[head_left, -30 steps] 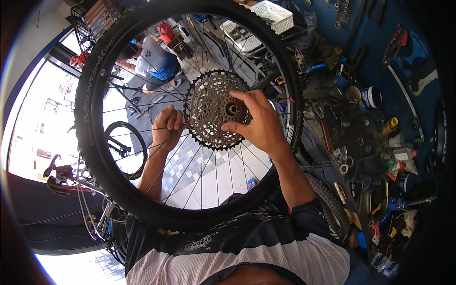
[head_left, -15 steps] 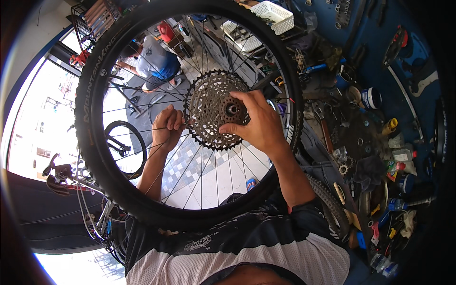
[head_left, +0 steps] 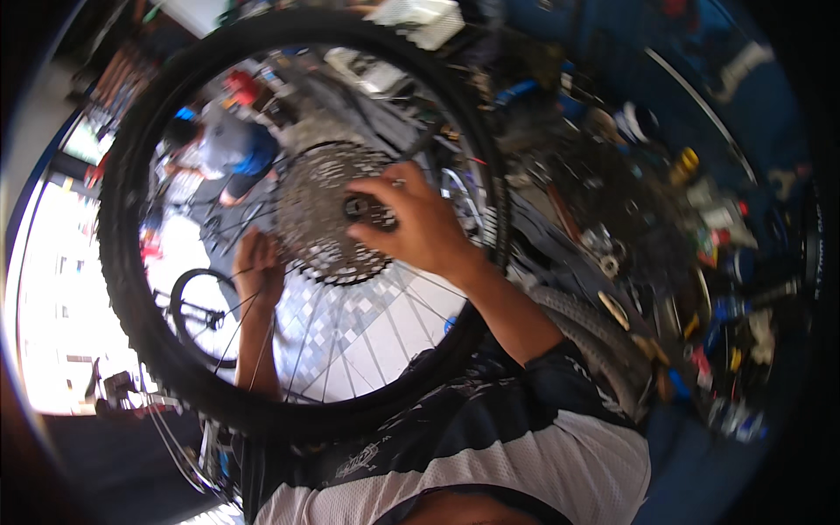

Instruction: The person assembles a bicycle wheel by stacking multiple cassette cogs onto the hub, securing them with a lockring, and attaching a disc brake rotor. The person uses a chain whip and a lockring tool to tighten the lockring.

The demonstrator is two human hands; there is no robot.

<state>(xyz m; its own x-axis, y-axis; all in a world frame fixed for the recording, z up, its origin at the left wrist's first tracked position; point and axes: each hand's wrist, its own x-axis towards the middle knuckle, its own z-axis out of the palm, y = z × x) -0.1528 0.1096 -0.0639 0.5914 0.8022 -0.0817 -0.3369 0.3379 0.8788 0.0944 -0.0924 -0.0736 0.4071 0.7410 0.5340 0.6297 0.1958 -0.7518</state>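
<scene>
A bicycle wheel stands in front of me, its knobbly black tyre (head_left: 121, 245) ringing both my hands. At its middle sits a large grey cassette (head_left: 317, 197) with a dark hub end in the centre. My right hand (head_left: 424, 223) comes over the wheel's right side, thumb and forefinger curved around the small cogs near the hub. My left hand (head_left: 260, 267) is behind the spokes at the cassette's lower left edge. Its fingers are curled in; blur hides what they hold. Spokes cross in front of the left forearm.
To the right, a crowded bench (head_left: 569, 166) carries tools, bottles and loose parts. Another tyre (head_left: 582, 337) leans beside my right arm. A person (head_left: 232, 144) bends down beyond the wheel. Bicycle parts (head_left: 188, 429) stand at lower left, and a white basket (head_left: 424, 19) lies at the top.
The wheel and both hands have shifted left in the view, along with the surroundings. The picture is now blurred. My right hand stays around the cassette's centre.
</scene>
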